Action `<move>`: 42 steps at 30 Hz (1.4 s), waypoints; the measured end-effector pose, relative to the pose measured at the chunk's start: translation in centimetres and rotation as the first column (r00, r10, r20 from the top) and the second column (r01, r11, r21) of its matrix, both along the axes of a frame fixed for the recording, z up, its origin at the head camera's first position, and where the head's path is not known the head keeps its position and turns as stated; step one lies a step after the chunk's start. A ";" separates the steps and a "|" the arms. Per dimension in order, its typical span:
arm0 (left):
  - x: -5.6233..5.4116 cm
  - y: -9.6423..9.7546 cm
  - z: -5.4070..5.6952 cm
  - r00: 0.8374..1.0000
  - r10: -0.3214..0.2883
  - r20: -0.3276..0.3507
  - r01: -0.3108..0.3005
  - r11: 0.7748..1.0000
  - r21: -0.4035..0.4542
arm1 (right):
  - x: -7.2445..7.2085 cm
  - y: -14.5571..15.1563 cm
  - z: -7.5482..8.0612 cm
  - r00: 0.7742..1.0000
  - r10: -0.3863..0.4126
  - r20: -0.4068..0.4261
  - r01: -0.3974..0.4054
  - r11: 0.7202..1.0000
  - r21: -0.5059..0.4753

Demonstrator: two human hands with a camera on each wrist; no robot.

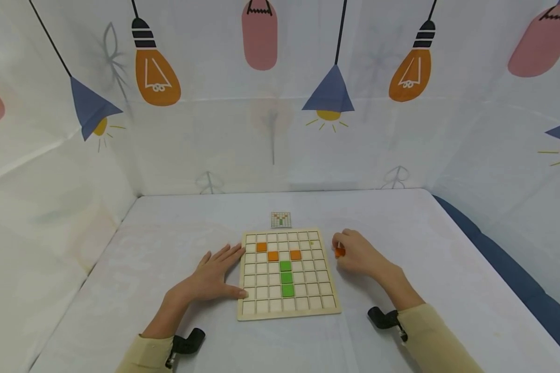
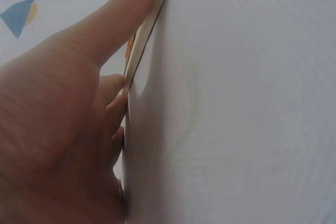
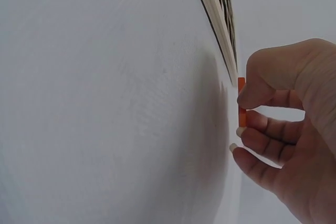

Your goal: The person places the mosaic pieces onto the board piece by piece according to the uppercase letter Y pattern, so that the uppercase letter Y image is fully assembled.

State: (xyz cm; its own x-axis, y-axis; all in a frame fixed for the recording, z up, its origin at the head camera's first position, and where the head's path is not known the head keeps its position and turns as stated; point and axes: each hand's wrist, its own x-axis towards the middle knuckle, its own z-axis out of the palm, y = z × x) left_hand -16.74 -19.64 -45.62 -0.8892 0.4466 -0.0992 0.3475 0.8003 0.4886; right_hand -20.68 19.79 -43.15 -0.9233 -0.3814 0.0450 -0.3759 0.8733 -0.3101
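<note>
A square wooden grid board [image 1: 313, 305] lies on the white table. Three green tiles [image 1: 286, 277] form a column near its middle, and three orange tiles [image 1: 273, 256] sit in cells above them. My left hand [image 1: 211, 277] is spread flat at the board's left edge, its thumb and fingertips touching the rim. Just past the right edge, my right hand [image 1: 360, 254] pinches an orange tile [image 3: 241, 88] between thumb and fingers. The right wrist view has that tile edge-on, apart from the board. In the left wrist view the thumb [image 2: 121, 17] lies along the board's side.
Behind the board lies a small pattern card [image 1: 281, 219] with a printed grid. A white cloth [image 1: 270, 140] printed with lamps and bulbs hangs around the table [image 1: 168, 223]. Each wrist wears a black camera mount [image 1: 191, 342]. Something dark blue [image 1: 508, 269] shows beyond the table's right edge.
</note>
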 end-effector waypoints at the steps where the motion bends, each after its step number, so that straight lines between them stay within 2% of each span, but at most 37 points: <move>1: 0.0 0.0 0.0 1.000 0.001 0.002 -0.001 1.000 -0.003 | 0.0 -0.1 0.0 1.000 0.001 0.001 -0.001 1.000 0.001; 12: -0.1 -0.1 -0.5 1.000 0.003 0.007 -0.003 1.000 -0.010 | -0.4 -0.7 -0.3 1.000 -0.001 -0.024 0.001 1.000 0.015; 18: -0.1 -0.1 -0.4 1.000 0.002 0.004 -0.002 1.000 -0.011 | -0.8 -1.0 -0.2 0.999 0.001 -0.054 0.000 1.000 0.010; 34: 0.0 0.0 -0.3 1.000 0.008 0.013 -0.008 1.000 -0.004 | -1.7 -2.3 -0.5 0.999 0.028 -0.046 -0.028 1.000 0.004; 39: -0.1 0.0 -0.4 1.000 0.002 -0.007 -0.002 1.000 0.000 | -1.9 -2.6 -0.6 0.999 0.032 -0.025 -0.033 0.999 -0.011; 42: 0.0 0.0 -0.1 1.000 -0.004 -0.012 0.004 1.000 0.001 | -2.1 -2.9 -0.7 0.999 0.047 -0.022 -0.047 0.999 -0.013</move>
State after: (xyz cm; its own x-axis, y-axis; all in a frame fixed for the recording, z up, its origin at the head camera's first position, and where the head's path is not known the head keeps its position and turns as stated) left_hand -16.78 -19.60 -45.70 -0.8884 0.4505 -0.0881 0.3566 0.7982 0.4855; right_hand -22.82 16.89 -43.81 -0.9032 -0.4235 0.0701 -0.4230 0.8504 -0.3129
